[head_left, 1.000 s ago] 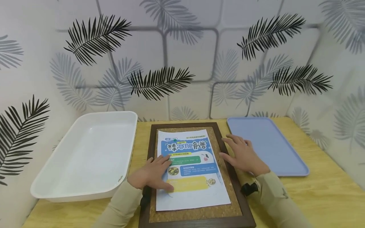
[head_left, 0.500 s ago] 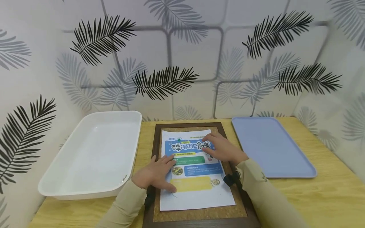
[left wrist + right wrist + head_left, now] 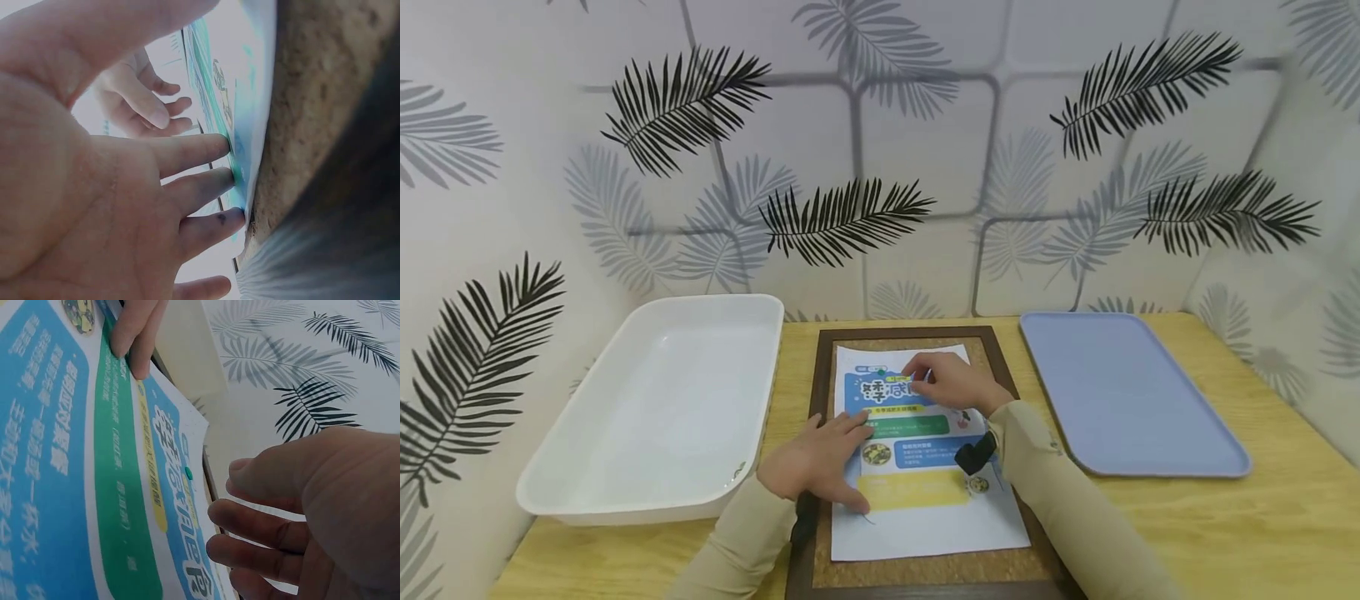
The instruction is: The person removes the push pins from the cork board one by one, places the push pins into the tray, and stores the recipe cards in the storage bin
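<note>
A printed paper sheet [image 3: 925,533] in blue, green and yellow lies on a cork board [image 3: 880,575] with a dark brown frame. A green pushpin [image 3: 188,473] sits in the sheet's upper part. My left hand [image 3: 820,462] rests at the sheet's left side, fingers spread, fingertips on the paper in the left wrist view. Over the upper sheet is my right hand [image 3: 955,383], its fingers loosely bent with nothing between them. In the right wrist view, its thumb and fingertips come close to the pushpin, a gap apart. It hides part of the printed title in the head view.
To the left stands a deep white basin [image 3: 662,408]. A flat lavender tray [image 3: 1135,400] lies to the right of the board. All rest on a wood-grain table [image 3: 1262,525], with a leaf-patterned wall [image 3: 917,275] behind.
My right hand has moved left from the board's right edge over the upper sheet, near the pushpin, its fingers bending more. The left hand stays on the paper.
</note>
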### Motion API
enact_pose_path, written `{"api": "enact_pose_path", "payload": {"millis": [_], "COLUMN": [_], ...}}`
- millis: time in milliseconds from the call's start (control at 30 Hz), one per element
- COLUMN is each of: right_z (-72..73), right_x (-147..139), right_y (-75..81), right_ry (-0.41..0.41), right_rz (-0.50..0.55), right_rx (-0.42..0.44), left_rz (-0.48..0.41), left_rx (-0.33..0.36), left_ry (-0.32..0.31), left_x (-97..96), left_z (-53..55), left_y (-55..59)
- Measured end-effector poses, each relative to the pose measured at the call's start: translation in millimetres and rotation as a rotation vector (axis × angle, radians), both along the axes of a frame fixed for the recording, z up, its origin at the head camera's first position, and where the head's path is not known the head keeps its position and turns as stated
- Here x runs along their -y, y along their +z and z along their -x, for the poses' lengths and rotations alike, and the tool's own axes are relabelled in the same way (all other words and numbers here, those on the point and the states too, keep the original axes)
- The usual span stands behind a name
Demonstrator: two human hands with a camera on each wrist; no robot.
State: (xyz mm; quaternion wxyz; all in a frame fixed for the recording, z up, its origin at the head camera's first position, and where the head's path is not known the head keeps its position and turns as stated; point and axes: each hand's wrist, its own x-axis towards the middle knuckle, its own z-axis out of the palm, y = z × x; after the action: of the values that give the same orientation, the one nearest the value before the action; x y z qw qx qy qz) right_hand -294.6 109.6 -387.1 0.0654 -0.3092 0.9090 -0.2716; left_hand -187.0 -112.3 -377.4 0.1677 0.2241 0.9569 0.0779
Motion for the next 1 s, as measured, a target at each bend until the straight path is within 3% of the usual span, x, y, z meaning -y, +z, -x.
{"api": "enact_pose_path", "payload": {"millis": [300,767,867,1000], "right_z": [4.9,17.9,20.1,24.3], "right_x": [11.8,31.2,36.4,43.4], "right_y": [-6.2,-25.6,-29.7,-32.6], "right_ry": [0.01,0.006,-0.031,-0.146], "right_rz": [0.003,0.1,0.117,0.107], "right_rx": [0.015,0.038,0.028,0.002], "left_rz": [-0.001,-0.169,-0.177,-0.165], "left_rx": [-0.01,0.022,0.021,0.008], "left_ry": [0.011,-0.034,-0.035,-0.027], "left_x": [-0.4,15.1,14.8,13.8], "left_z": [4.1,9.4,9.4,9.5], "left_y": [-0.1,-7.3,-9.4,-10.9]}}
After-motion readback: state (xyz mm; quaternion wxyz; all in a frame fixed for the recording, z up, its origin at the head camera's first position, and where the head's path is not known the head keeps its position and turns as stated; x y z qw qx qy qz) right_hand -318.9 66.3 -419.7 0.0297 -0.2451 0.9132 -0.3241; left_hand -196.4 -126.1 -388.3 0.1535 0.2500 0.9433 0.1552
